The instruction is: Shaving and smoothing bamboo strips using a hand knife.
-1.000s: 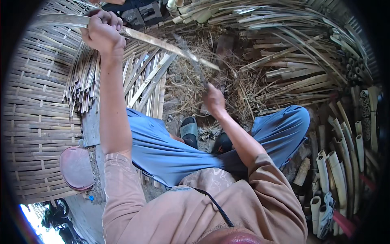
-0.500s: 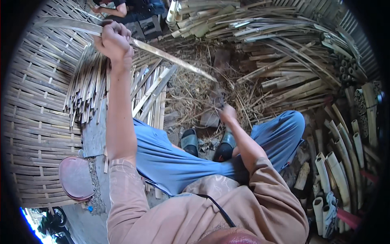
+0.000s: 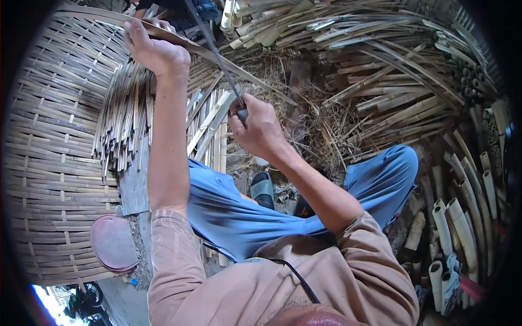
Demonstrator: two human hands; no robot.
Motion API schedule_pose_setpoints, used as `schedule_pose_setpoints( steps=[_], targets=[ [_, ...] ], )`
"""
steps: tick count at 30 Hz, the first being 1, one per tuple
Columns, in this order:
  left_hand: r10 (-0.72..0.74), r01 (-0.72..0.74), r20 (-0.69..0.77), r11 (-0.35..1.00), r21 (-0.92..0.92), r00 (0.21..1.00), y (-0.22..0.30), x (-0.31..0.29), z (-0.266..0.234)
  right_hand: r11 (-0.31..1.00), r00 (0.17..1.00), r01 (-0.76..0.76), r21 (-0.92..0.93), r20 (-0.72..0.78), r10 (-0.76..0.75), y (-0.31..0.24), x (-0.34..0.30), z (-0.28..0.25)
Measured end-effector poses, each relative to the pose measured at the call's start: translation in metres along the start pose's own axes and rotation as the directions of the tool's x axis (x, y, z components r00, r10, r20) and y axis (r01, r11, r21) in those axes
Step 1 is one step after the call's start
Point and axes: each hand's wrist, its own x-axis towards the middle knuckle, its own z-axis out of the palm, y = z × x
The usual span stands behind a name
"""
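Note:
My left hand, arm stretched out at the upper left, is closed on a long bamboo strip. The strip slants from the upper left down toward the shavings in the middle, and its fingertips show partly behind it. In front of my body my right hand grips a knife by its handle, which my fingers mostly hide. The long narrow blade points up and away, crossing the strip in the picture; whether they touch I cannot tell.
Thin bamboo shavings litter the ground past my sandal. Split bamboo is piled at the right, with upright tubes nearer. A bundle of thin strips leans by the woven wall. Another person sits far off.
My right hand has risen up and left from the shavings with the knife, whose blade now points upward. My left hand has rotated on the strip, its wrist now turned toward view.

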Motion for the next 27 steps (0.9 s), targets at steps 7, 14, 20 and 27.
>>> schedule_pose_setpoints(
  steps=[7,14,20,27],
  targets=[
    [-0.032,0.01,-0.223,0.995,-0.099,0.974,0.013,-0.01,-0.009,0.849,0.917,-0.38,-0.366,-0.03,0.397,0.153,-0.043,-0.046],
    [0.165,-0.137,-0.173,0.977,0.162,0.971,0.0,-0.003,-0.001,0.918,0.94,-0.335,-0.212,-0.014,0.34,0.168,-0.062,-0.014],
    [0.202,-0.186,-0.073,0.964,0.191,0.977,0.001,0.0,0.001,0.959,0.98,-0.196,-0.203,-0.016,0.197,0.084,-0.081,-0.008],
    [0.242,-0.228,-0.021,0.939,0.257,0.97,0.004,-0.007,-0.004,0.968,0.977,0.155,-0.198,-0.112,-0.18,0.059,-0.108,-0.02]
  ],
)
